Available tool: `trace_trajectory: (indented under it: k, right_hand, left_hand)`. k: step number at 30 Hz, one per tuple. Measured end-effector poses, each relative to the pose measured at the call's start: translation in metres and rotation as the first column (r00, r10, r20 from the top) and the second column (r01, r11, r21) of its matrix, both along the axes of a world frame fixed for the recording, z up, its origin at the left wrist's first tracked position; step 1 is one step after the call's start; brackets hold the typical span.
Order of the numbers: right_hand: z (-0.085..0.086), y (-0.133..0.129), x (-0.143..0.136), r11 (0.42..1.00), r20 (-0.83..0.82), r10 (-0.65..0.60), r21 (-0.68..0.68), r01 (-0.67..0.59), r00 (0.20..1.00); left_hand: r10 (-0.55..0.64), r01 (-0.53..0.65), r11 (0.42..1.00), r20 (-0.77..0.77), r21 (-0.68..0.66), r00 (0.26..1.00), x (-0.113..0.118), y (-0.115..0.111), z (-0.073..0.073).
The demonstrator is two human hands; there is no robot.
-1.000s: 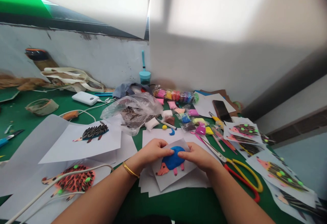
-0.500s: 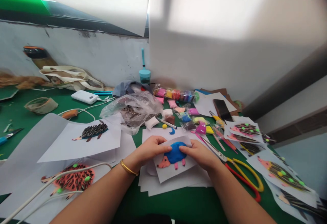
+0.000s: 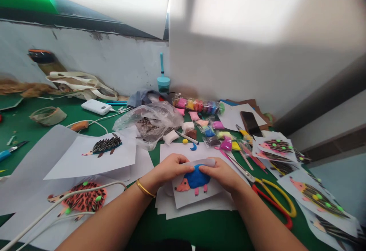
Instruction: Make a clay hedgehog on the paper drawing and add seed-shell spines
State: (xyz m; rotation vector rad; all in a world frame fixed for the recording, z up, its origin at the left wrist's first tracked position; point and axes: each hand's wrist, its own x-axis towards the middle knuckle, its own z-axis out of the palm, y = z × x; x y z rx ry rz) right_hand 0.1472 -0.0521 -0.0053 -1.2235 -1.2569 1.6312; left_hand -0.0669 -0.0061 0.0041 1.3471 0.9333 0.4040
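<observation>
Between my two hands is a sheet of white paper (image 3: 185,199) bearing a clay hedgehog (image 3: 197,178) with a blue body, a pink-orange head and pink feet. My left hand (image 3: 173,167) grips the sheet's upper left, its thumb on the blue clay. My right hand (image 3: 221,171) grips the upper right, thumb also pressed on the blue body. The fingers behind the paper are hidden. Under it lies a pile of white sheets (image 3: 171,209). Just beyond my hands are a small blue clay crescent (image 3: 193,147) and a yellow clay ball (image 3: 185,141).
Scissors (image 3: 257,180) with red and yellow handles lie right of my right arm. Finished hedgehog pictures (image 3: 317,197) are stacked farther right; others (image 3: 107,146) lie left. A plastic bag of seeds (image 3: 148,123) and clay packets (image 3: 225,144) sit behind. A white cable (image 3: 68,195) crosses the left.
The top of the held sheet has bent, tilting it toward me, and my thumbs have moved slightly on the blue clay. Both hands keep their grip.
</observation>
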Motion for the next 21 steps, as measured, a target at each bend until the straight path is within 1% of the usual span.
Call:
trace_trajectory:
  k: [2, 4, 7, 10, 12, 14, 16, 18, 20, 21]
  right_hand:
    - [0.0009, 0.0004, -0.0005, 1.0, -0.04, -0.016, 0.009, 0.017, 0.999]
    - [0.0008, 0.0005, -0.0013, 1.0, -0.047, -0.023, 0.007, 0.023, 0.999]
    - [-0.0015, 0.0005, -0.003, 1.0, -0.004, -0.006, 0.015, 0.006, 1.0]
    - [-0.0039, 0.0005, -0.0044, 1.0, -0.001, 0.015, 0.018, -0.015, 1.0]
    - [-0.0043, 0.0006, -0.0047, 1.0, 0.017, 0.005, 0.02, -0.006, 1.0]
    - [-0.0039, 0.0008, -0.0045, 0.999, 0.051, -0.028, 0.03, 0.027, 0.998]
    - [-0.0034, 0.0013, -0.0035, 0.997, 0.04, -0.075, 0.04, 0.073, 0.996]
    - [-0.004, 0.0024, -0.0021, 0.991, -0.024, -0.117, 0.055, 0.118, 0.993]
    - [-0.006, 0.0039, -0.001, 0.98, -0.096, -0.183, 0.068, 0.19, 0.978]
    - [-0.0073, 0.0049, -0.0007, 0.97, -0.127, -0.223, 0.067, 0.232, 0.967]
  left_hand:
    - [0.04, -0.04, 0.999, 0.017, 0.001, 0.999, -0.0002, 0.0011, -0.0004]
    - [0.05, -0.05, 0.999, 0.027, 0.0, 0.998, -0.0002, 0.0019, -0.0013]
    - [0.031, -0.031, 1.0, 0.003, 0.004, 1.0, 0.0003, 0.0021, -0.0027]
    - [0.035, -0.034, 0.999, -0.033, 0.018, 0.999, 0.0011, 0.0015, -0.0037]
    - [0.034, -0.033, 0.999, -0.032, 0.029, 0.999, 0.0016, 0.0009, -0.0042]
    - [0.062, -0.062, 0.998, -0.01, 0.028, 0.998, 0.0023, 0.0003, -0.0046]
    - [0.122, -0.121, 0.992, 0.042, -0.016, 0.992, 0.003, 0.0, -0.0046]
    - [0.206, -0.192, 0.975, 0.13, -0.112, 0.97, 0.0041, 0.0, -0.0036]
    - [0.307, -0.248, 0.938, 0.246, -0.241, 0.919, 0.0054, 0.0001, -0.0018]
    - [0.347, -0.257, 0.918, 0.303, -0.301, 0.887, 0.0061, 0.0, -0.0009]
